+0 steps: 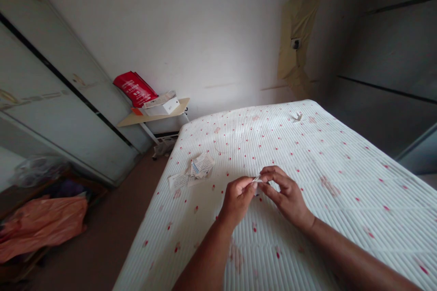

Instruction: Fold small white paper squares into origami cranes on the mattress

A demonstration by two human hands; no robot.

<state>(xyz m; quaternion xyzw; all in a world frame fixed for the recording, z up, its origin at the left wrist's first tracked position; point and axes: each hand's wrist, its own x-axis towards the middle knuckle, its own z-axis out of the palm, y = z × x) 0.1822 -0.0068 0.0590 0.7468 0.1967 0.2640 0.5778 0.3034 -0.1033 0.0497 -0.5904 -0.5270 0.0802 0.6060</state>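
Over the middle of a white mattress (273,145) with red spots, my two hands meet at a small folded piece of white paper (257,179). My left hand (239,196) pinches it between thumb and fingers. My right hand (287,194) grips its other side with thumb and fingertips. Most of the paper is hidden by the fingers. A pile of printed paper pieces (201,166) lies on the mattress to the left of my hands. Farther back on the right rests a small folded paper shape (297,117).
A small table (129,120) beyond the mattress's left corner holds a red bag (135,88) and a white box (164,107). Orange cloth or plastic (44,223) lies at the lower left. Cabinets stand at the left, and a wall socket (295,44) is on the back wall.
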